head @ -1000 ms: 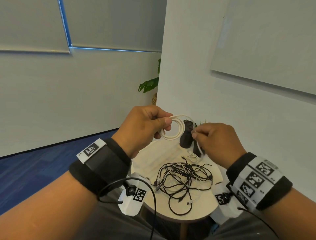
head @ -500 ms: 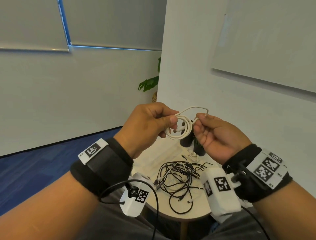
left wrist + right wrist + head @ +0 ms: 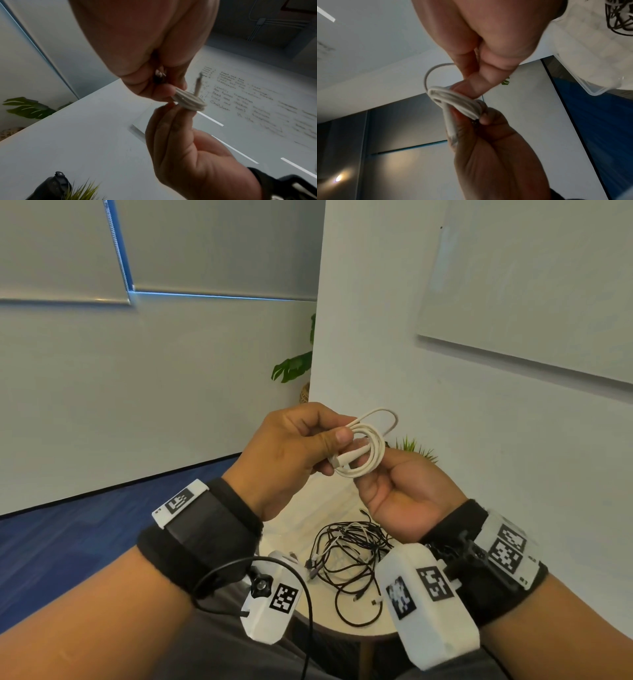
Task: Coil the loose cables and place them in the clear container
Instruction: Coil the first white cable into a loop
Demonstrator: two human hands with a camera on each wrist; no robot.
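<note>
A white cable [image 3: 368, 455] is wound into a small coil, held in the air above the table. My left hand [image 3: 337, 440] pinches the coil's left side between thumb and fingers. My right hand [image 3: 376, 470] is palm up under the coil, its fingers curled on the coil's right side. One loose loop [image 3: 383, 414] sticks up, and a connector end [image 3: 344, 459] lies across the coil. The left wrist view shows the coil [image 3: 190, 103] edge-on between both hands. The clear container [image 3: 597, 92] shows at the right wrist view's upper right. A tangle of black cables [image 3: 349, 556] lies on the table.
The small round table [image 3: 329, 621] stands against a white wall [image 3: 479, 440]. A spiky green plant [image 3: 414, 447] sits behind my hands, and its dark pot [image 3: 51, 186] shows in the left wrist view. Blue carpet [image 3: 85, 542] lies to the left.
My right hand turned palm up and closed in under the coil. The loose end was drawn in, leaving a small loop on top. Both hands rose slightly.
</note>
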